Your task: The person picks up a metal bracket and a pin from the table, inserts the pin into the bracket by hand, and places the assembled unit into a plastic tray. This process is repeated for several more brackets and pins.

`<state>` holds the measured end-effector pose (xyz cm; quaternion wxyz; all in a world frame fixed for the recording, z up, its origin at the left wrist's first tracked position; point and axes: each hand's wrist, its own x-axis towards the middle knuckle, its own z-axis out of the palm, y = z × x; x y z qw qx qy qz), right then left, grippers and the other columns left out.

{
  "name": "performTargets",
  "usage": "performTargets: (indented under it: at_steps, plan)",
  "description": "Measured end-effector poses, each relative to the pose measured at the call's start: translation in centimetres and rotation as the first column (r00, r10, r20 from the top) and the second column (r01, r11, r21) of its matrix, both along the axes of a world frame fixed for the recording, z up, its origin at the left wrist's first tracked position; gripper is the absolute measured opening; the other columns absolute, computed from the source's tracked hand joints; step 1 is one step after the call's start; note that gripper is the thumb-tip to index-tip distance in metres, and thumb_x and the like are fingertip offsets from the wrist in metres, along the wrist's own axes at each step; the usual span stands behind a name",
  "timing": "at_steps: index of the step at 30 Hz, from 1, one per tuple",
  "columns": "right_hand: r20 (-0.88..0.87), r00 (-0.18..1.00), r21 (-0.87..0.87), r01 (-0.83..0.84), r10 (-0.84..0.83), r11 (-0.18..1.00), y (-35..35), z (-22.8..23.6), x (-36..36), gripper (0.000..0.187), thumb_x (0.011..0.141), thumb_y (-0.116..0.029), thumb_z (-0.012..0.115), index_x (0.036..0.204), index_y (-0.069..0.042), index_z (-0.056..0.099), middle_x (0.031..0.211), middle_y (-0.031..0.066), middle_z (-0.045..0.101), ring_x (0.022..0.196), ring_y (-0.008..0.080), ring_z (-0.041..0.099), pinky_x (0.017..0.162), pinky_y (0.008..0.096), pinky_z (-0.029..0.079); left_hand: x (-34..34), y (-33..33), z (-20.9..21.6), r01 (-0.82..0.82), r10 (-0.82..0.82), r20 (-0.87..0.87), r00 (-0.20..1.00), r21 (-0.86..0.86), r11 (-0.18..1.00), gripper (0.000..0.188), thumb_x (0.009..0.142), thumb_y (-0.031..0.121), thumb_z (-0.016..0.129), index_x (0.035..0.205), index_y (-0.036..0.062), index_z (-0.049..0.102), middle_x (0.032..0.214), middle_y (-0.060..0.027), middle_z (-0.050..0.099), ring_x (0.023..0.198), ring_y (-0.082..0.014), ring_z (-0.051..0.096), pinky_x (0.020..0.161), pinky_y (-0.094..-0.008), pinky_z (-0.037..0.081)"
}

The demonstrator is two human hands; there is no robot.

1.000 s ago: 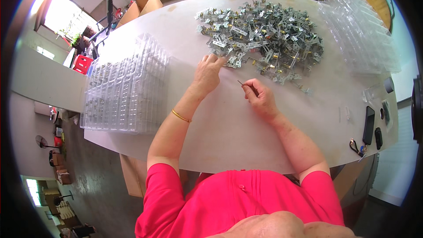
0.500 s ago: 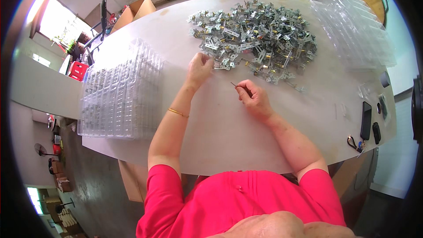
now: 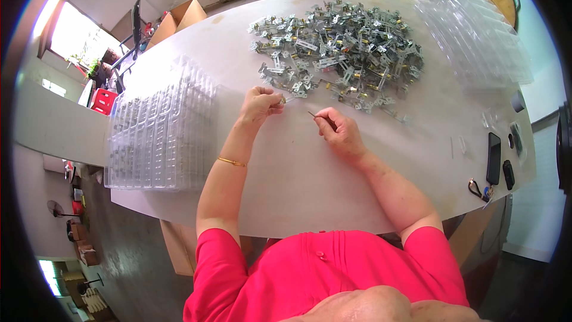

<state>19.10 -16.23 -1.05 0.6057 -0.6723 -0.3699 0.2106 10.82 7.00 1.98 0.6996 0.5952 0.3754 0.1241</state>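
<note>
Between the thumb and fingers of my left hand (image 3: 260,106) is a small metal bracket (image 3: 282,101), mostly covered by the fingertips. That hand is closed, just in front of the near left edge of a heap of small silvery metal brackets (image 3: 357,48), some with brass-coloured parts. My right hand (image 3: 338,133) is closed around a thin dark pointed tool (image 3: 312,114); its tip points toward the left hand, and most of its shaft is hidden in the palm. The two hands are apart, both over the pale table (image 3: 286,167).
Stacked clear plastic trays (image 3: 161,125) with parts inside stand at the left. More clear trays (image 3: 476,36) lie at the far right. A phone (image 3: 494,158), keys (image 3: 487,192) and a small black object (image 3: 508,174) rest near the right edge.
My left hand has drawn back from the heap, toward me and slightly left, with a bracket now showing in its fingers. My right hand has shifted slightly left.
</note>
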Motion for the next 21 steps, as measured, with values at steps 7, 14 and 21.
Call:
performTargets:
  at_steps: [7,14,21]
  plan:
    - [-0.045,0.999,0.012,-0.005,0.005,1.0,0.0,-0.1,0.0,0.013,0.097,-0.017,0.063,0.1,-0.004,0.064,0.071,0.0026,0.064,0.065,0.0085,0.058,0.061,0.0262,0.047,-2.2,-1.5,0.6,-0.026,0.026,0.014,1.0,-0.012,1.0,0.028,0.089,0.003,0.068,0.107,-0.004,0.047,0.091,-0.015,0.063,0.076,-0.022,0.066,0.067,-0.0344,0.058]
    - [-0.161,0.987,0.049,0.006,0.002,0.999,-0.1,-0.3,0.5,0.012,0.099,-0.017,0.06,0.103,-0.006,0.063,0.074,-0.0016,0.06,0.065,0.0041,0.054,0.058,0.0208,0.044,-4.7,-3.6,1.4,-0.052,0.051,0.085,0.995,0.013,0.999,0.035,0.083,0.002,0.071,0.104,-0.0019,0.043,0.085,-0.0127,0.061,0.07,-0.0214,0.067,0.063,-0.0334,0.06]
    - [-0.31,0.95,0.159,0.083,-0.03,0.984,0.1,0.3,0.4,0.01,0.099,-0.016,0.061,0.1,-0.007,0.064,0.073,-0.0031,0.059,0.063,0.0031,0.053,0.055,0.0198,0.043,-6.6,-6.2,0.6,-0.024,0.021,0.128,0.992,0.027,0.999,0.032,0.088,0.002,0.069,0.106,-0.004,0.043,0.087,-0.0143,0.063,0.073,-0.0216,0.068,0.065,-0.0334,0.061]
